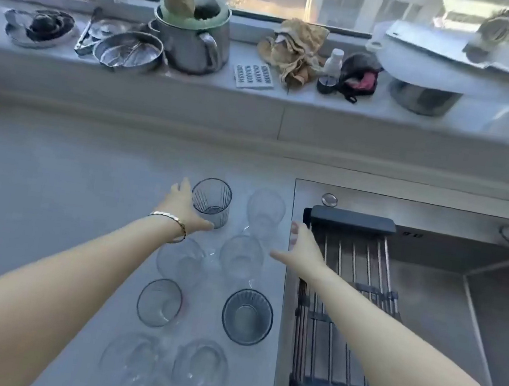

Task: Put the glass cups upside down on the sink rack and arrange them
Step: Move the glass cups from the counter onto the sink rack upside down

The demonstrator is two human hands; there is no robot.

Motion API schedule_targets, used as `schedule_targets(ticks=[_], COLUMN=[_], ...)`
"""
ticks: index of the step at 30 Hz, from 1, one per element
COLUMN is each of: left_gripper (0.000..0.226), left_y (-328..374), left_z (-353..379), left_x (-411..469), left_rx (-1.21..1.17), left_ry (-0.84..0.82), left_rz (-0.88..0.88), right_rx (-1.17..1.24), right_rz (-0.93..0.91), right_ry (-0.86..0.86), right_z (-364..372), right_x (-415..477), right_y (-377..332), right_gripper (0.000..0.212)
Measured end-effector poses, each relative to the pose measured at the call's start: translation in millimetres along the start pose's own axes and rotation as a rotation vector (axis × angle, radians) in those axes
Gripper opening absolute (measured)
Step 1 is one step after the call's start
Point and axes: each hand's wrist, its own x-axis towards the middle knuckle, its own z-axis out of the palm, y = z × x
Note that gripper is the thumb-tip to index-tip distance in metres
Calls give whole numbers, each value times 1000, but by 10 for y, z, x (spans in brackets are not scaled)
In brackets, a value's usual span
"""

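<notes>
My left hand (185,206) is wrapping the ribbed grey glass (211,200), fingers open, not clamped. Right hand (299,247) is spread, empty, clear tumbler (265,212) just beyond fingertips. Rack (347,289) is bare. Risk: crowded, possibly wet glasses could slip or clink.

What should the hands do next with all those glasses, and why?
Probably close the left hand around the dark ribbed glass it already touches, then lift it toward the rack. All the glasses stand upright on the counter, and the rack holds none.
</notes>
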Motion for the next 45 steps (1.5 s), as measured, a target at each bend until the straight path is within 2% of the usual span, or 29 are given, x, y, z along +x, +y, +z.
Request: schedule_targets(ticks=[2,4,7,13,17,22,26,34,37,41,45], left_gripper=[105,97,84,73,76,77,80,79,77,76,76], left_y=[-18,-34,-95,-90,257,855,1142,1201,1184,1203,1258], left_z=[26,105,188,262,169,172,347,609,645,671,701], left_x=[146,237,359,362,122,-361,-641,-807,-828,-825,-806], left_rx=[-80,-131,-185,-317,-444,-537,-497,-393,-377,-370,-394], left_ry=[-10,-19,40,139,269,298,256,207,191,195,182], left_rz=[67,112,145,147,209,339,383,355,353,339,330], right_rx=[86,140,198,242,229,-72,-281,-600,-591,-416,-396], right_rz=[-24,-69,-86,-109,-94,-104,-34,-68,-43,39,22], right_ry=[44,10,-19,64,193,183,149,178,213,270,194], right_z=[36,70,144,157,-169,-1007,-1377,-880,-686,-667,-757], right_x=[125,217,386,460,285,-145,-237,276,414,497,438], right_y=[-70,-129,-137,-71,85,466,840,925,843,825,818], right_gripper=[87,82,86,76,72,68,68,66,62,64,73])
